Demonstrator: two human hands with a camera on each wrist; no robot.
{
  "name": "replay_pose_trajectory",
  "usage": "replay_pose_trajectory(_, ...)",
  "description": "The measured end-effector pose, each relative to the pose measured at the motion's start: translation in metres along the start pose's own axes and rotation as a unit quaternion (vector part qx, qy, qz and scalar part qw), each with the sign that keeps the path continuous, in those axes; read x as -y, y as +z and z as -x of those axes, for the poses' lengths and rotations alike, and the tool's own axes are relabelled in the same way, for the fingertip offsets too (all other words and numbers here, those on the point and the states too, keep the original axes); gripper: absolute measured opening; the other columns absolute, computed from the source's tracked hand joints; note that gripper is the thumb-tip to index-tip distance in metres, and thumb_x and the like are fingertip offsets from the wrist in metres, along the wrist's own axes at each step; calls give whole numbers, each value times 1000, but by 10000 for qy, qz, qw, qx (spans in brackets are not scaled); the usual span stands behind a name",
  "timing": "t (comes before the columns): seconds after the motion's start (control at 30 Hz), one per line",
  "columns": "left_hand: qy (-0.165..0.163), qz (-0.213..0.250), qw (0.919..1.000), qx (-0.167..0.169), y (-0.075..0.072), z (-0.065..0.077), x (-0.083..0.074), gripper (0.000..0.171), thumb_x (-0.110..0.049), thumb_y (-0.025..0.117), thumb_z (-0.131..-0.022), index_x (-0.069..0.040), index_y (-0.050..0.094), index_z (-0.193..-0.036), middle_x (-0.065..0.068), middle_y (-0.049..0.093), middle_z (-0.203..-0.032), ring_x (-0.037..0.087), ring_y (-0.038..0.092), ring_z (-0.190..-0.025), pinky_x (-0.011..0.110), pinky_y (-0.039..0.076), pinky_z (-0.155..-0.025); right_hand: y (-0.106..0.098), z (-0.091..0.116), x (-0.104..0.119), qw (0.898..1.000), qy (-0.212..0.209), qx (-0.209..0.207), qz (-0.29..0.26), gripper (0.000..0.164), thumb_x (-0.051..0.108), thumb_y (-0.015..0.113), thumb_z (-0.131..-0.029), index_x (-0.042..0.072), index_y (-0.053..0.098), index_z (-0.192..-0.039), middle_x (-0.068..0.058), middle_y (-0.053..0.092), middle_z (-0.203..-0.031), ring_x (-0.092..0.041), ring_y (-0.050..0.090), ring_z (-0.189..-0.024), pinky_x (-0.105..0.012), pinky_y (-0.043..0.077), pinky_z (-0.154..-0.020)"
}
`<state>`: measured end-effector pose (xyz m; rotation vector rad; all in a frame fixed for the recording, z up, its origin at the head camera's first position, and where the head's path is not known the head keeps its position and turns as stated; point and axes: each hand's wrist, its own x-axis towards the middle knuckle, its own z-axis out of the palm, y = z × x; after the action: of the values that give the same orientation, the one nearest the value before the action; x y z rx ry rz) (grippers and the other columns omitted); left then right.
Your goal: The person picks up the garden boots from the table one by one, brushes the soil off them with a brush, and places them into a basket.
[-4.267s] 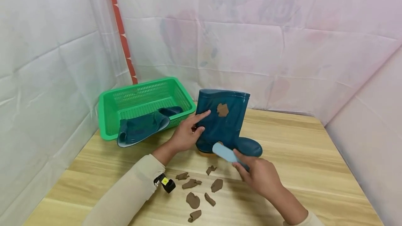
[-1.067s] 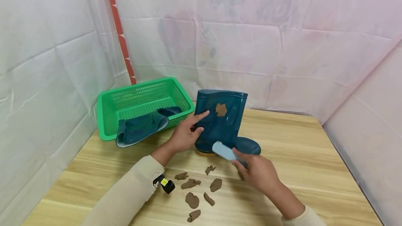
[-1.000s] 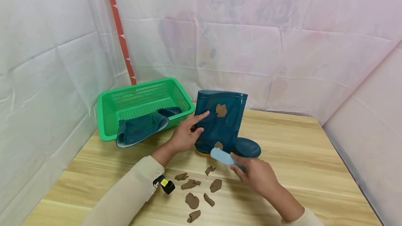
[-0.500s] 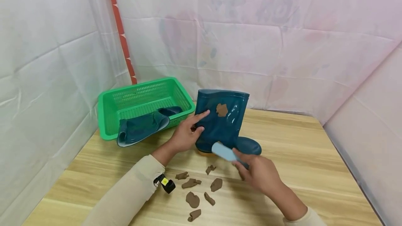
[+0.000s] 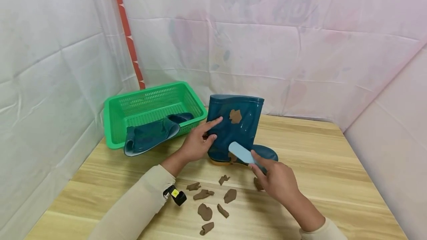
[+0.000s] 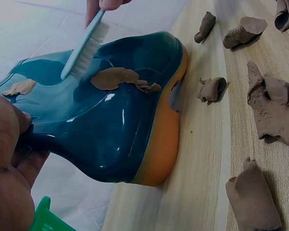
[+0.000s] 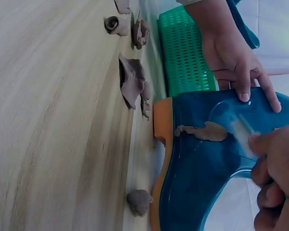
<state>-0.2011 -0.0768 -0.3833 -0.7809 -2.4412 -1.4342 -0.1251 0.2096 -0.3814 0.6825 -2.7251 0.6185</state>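
Observation:
A dark teal rain boot (image 5: 247,130) with an orange sole stands upright on the table. My left hand (image 5: 195,144) grips its shaft at the back edge, thumb and index finger on the near side. In my right hand (image 5: 280,182) is a light blue brush (image 5: 241,152) with white bristles, as the left wrist view shows. The brush lies against the lower shaft, just above a brown clay-like patch (image 6: 116,78) near the heel. That patch has a ragged lower end. Another brown patch (image 5: 235,116) sticks higher on the shaft.
Several brown clay-like pieces (image 5: 205,212) lie scattered on the wooden table (image 5: 317,151) in front of the boot. One piece (image 5: 258,184) lies beside my right hand. A green basket (image 5: 115,121) at the back left holds a second teal boot (image 5: 150,136), its top over the rim.
The brush has moved up and down over the lower patch. It now sits higher than half a second ago, and the patch shows below it. The left hand holds its place on the boot.

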Motion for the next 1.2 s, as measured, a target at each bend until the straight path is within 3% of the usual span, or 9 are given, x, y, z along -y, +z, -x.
replay_pose_trajectory(0.2, 2, -55, 10000, 6, -1, -1, -2, 60, -8, 61, -104, -32, 45, -157, 13, 37, -160, 10, 36, -55, 29, 42, -59, 2, 1, 2, 9964, 79, 829, -163, 43, 31, 77, -95, 15, 71, -134, 16, 51, -55, 2, 34, -44, -24, 31, -42)
replay_pose_trajectory(0.4, -54, -84, 9999, -20, -1, -1, -1, 62, -8, 62, -104, -32, 44, -157, 11, 39, -160, 9, 34, -55, 29, 41, -59, -3, -3, 2, 10000, 79, -49, -19, 44, 31, 75, -96, 16, 69, -137, 16, 30, -47, -2, 23, -40, -26, 25, -39)
replay_pose_trajectory(0.6, 41, -141, 9999, -4, 0, 1, 0, 61, -8, 62, -104, -30, 45, -157, 12, 46, -152, 10, 35, -55, 29, 40, -58, 1, 1, 3, 9971, 197, 723, -112, 44, 33, 75, -96, 17, 69, -136, 19, 32, -46, -1, 28, -39, -24, 27, -40)
replay_pose_trajectory(0.73, 18, -51, 10000, 3, -1, 1, 1, 61, -8, 61, -104, -32, 44, -157, 11, 41, -158, 10, 33, -51, 29, 40, -56, -2, -1, 2, 9999, 105, 24, -79, 45, 32, 76, -95, 17, 69, -137, 17, 32, -48, -3, 25, -40, -26, 26, -40)
replay_pose_trajectory(0.8, 22, -49, 10000, -7, -1, 1, 1, 61, -8, 61, -104, -32, 45, -157, 10, 43, -157, 11, 33, -50, 29, 40, -55, -2, -2, 2, 9998, 145, -88, -49, 45, 32, 75, -96, 17, 68, -138, 16, 33, -48, -3, 25, -40, -26, 26, -40)
replay_pose_trajectory(0.97, 58, -96, 9999, 73, 0, 1, 1, 60, -9, 61, -104, -31, 44, -158, 10, 47, -153, 11, 36, -52, 29, 40, -56, 3, 1, 2, 9963, 205, 791, -249, 44, 34, 74, -97, 16, 69, -137, 21, 41, -51, 1, 31, -41, -24, 29, -40)
replay_pose_trajectory(1.03, 49, -70, 9999, 99, 0, 1, 1, 60, -9, 60, -105, -32, 43, -158, 10, 45, -155, 10, 35, -52, 28, 40, -56, 2, 1, 2, 9979, 132, 567, -293, 44, 31, 75, -96, 15, 69, -137, 20, 39, -51, 0, 29, -40, -24, 28, -40)
replay_pose_trajectory(1.13, 11, -34, 10000, 57, 1, 1, 2, 61, -8, 61, -104, -33, 43, -158, 8, 41, -158, 10, 33, -50, 28, 40, -55, -1, -1, 2, 9997, 112, -105, -163, 44, 29, 76, -95, 16, 69, -137, 16, 32, -48, -3, 24, -40, -26, 25, -39)
replay_pose_trajectory(1.2, 11, -30, 10000, 30, 1, 1, 1, 61, -8, 61, -104, -31, 44, -157, 8, 43, -157, 11, 34, -50, 29, 40, -55, -1, -1, 2, 9999, 119, -56, -60, 44, 31, 74, -96, 16, 68, -138, 16, 31, -47, -3, 24, -40, -26, 25, -39)
